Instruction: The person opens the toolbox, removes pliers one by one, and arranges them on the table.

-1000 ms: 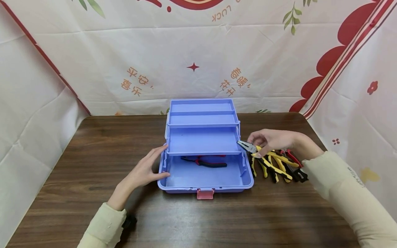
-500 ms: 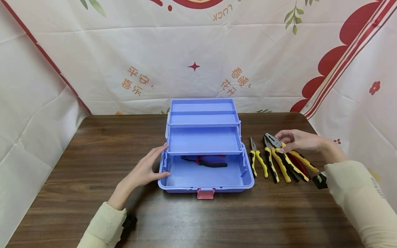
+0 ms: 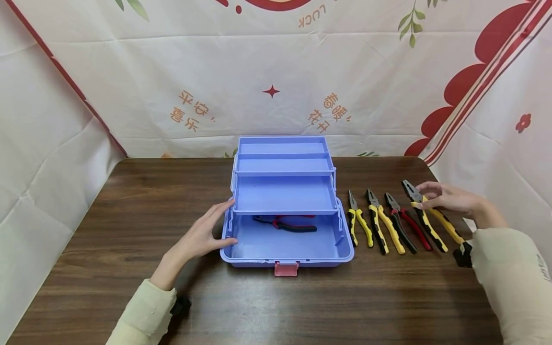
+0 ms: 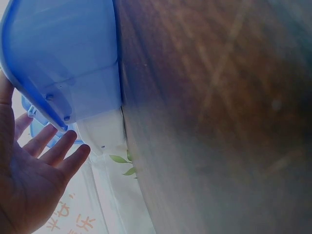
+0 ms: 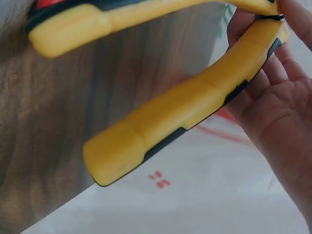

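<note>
My right hand pinches yellow-and-black combination pliers near the pivot, at the right end of a row of pliers. Their spread handles point toward me. To their left lie red-and-black pliers, another yellow-and-black pair and yellow long-nose pliers. My left hand touches the left side of the blue toolbox, thumb at the rim and fingers extended. Inside the box lie red-and-black pliers, partly hidden under the lower tray.
Stepped upper trays stand raised at the back of the toolbox. A pink latch hangs at its front. The brown wooden table ends at a white printed cloth behind and on both sides.
My right hand has carried the combination pliers rightward from beside the toolbox, past the other pliers, to the row's right end. My left hand stays on the box.
</note>
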The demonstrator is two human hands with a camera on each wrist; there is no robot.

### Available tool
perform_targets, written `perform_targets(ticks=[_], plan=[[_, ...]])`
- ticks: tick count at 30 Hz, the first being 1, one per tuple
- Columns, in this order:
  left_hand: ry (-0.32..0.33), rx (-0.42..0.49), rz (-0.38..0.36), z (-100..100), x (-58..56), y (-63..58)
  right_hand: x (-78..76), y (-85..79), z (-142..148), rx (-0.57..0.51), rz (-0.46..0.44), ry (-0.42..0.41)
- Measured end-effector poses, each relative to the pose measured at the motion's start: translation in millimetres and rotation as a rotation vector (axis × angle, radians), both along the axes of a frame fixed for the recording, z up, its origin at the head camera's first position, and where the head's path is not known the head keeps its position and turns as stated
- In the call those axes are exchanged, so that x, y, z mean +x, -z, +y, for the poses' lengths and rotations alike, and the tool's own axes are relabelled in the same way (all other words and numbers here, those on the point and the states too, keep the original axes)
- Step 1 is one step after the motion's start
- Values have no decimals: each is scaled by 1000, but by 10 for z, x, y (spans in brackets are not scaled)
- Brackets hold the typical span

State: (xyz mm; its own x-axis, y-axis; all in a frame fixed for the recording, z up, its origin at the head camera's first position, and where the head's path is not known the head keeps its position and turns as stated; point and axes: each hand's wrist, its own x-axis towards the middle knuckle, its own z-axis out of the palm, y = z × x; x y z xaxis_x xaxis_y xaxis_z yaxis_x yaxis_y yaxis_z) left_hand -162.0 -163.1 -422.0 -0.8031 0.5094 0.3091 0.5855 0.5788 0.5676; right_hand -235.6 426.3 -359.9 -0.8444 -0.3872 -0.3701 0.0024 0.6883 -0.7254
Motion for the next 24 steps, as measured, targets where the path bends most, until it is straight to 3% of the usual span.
perform_targets(ticks=[9, 13, 21, 24], plan=[[1, 1, -12, 9, -6, -12, 15, 197, 214, 65, 39, 115], [-2, -4, -8, 8, -8, -14, 9, 285, 246, 41, 36, 169], [-4, -10, -11, -1, -6, -8, -19, 458, 213, -112, -93, 352], [-2, -10, -12, -3, -4, -3, -35, 528, 204, -83, -107, 347]])
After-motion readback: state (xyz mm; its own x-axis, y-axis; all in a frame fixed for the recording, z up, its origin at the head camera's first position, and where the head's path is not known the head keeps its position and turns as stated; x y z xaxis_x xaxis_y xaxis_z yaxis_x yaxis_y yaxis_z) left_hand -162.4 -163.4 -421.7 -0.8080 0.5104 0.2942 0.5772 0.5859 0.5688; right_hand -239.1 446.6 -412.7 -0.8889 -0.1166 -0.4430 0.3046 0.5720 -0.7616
